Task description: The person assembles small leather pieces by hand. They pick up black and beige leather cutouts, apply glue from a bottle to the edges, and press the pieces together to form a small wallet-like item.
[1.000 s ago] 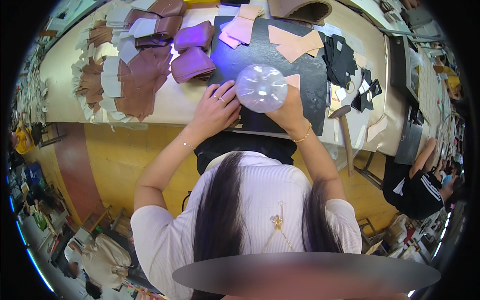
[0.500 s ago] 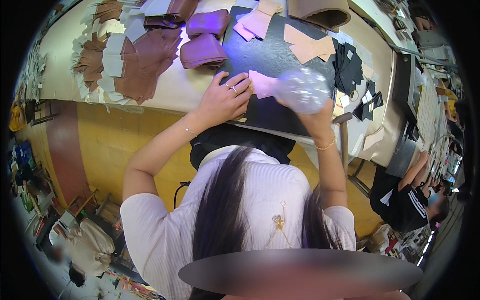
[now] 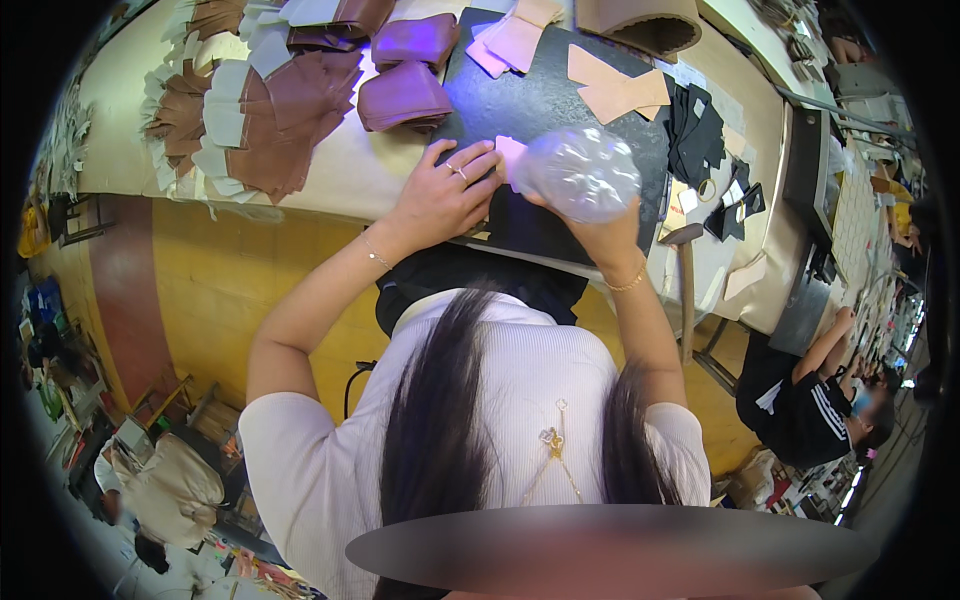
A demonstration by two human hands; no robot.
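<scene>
On the black mat point(image 3: 530, 225) lies a light piece point(image 3: 509, 160) that looks pink under the light. My left hand point(image 3: 450, 195) rests flat at its left edge, fingers stretched out and fingertips touching it. In my right hand point(image 3: 595, 225) is a clear, shiny, rounded plastic container point(image 3: 580, 172), bottle-like, gripped from the near right side. It covers the right part of the light piece, so contact between them cannot be made out. My right fingers are mostly hidden behind it.
Brown leather pieces point(image 3: 300, 125) fan out at left, beside folded brown stacks point(image 3: 405, 97). Tan bow-shaped pieces point(image 3: 615, 88) lie toward the back of the mat. Black pieces point(image 3: 693, 130) and a hammer point(image 3: 685, 270) are at right. A person in black point(image 3: 815, 400) sits farther right.
My right hand has moved left with the clear container, which now covers more of the light piece. My left hand has barely shifted.
</scene>
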